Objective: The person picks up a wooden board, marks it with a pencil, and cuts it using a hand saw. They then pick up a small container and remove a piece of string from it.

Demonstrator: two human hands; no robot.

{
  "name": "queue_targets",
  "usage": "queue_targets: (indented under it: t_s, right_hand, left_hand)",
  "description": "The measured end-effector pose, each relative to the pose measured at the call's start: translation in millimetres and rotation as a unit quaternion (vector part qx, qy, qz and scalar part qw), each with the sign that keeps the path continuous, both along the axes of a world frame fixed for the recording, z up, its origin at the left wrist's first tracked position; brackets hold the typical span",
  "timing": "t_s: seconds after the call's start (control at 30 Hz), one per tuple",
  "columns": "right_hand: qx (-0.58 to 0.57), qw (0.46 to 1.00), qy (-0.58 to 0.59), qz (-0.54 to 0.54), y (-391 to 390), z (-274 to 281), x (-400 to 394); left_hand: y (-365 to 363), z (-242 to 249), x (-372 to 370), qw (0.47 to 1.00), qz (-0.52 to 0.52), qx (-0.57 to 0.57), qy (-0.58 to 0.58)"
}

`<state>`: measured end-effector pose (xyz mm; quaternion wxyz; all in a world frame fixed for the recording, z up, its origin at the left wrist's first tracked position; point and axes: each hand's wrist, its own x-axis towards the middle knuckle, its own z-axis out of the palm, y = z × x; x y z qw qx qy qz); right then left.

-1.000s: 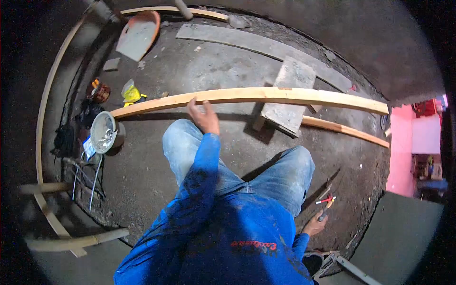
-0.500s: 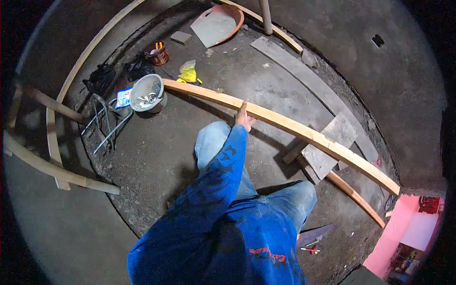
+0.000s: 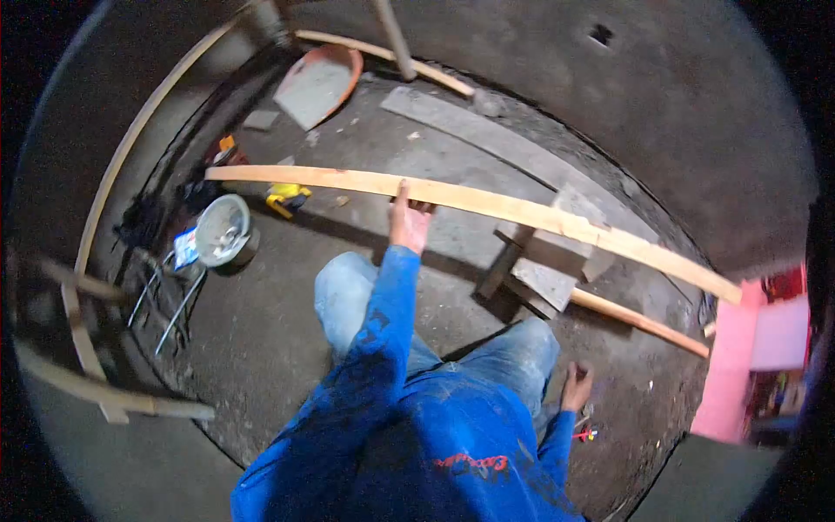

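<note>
A long pale wooden plank [image 3: 487, 203] runs across the view, raised off the floor. My left hand [image 3: 409, 224] is closed around it left of its middle, thumb on the upper face and fingers underneath. Low on the right, my right hand [image 3: 576, 389] hovers beside my right knee. Its fingers are loosely curled, with a gap at the thumb and nothing visible between them. Just below that hand lies a small red and white item [image 3: 585, 435], too blurred to name. Under the plank's right half are a wooden block [image 3: 544, 285] and a second length of timber [image 3: 639, 322].
To the left stand a grey bucket [image 3: 223, 230] with things inside and bent metal rods [image 3: 180, 311]. A yellow and black tool [image 3: 287, 198] lies behind the plank. Farther back are an orange-rimmed scoop [image 3: 317, 85] and a grey board [image 3: 470, 130]. Pink sheeting [image 3: 731, 365] hangs at right.
The plank has lifted and turned in my left hand, its left end swinging clear of the bucket. My right hand has come into view by the knee. The camera view has shifted.
</note>
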<state>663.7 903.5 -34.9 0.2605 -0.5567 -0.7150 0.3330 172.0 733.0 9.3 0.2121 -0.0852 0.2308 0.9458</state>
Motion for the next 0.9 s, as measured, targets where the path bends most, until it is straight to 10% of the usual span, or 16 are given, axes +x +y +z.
queue_targets:
  t_s: [0.2, 0.37, 0.63, 0.9]
  right_hand:
    - [-0.05, 0.956, 0.278, 0.082, 27, 167, -147]
    - [-0.183, 0.723, 0.658, 0.101, 52, 220, -203]
    - [-0.13, 0.699, 0.698, 0.082, 36, 258, -201]
    - [-0.223, 0.552, 0.786, 0.166, 56, 226, -193]
  left_hand:
    - [14, 105, 13, 0.994, 0.024, -0.025, 0.099]
    - [8, 177, 28, 0.986, -0.01, -0.007, 0.169]
    - [-45, 251, 55, 0.974, 0.05, 0.008, 0.222]
    - [-132, 142, -15, 0.946, 0.101, 0.204, 0.232]
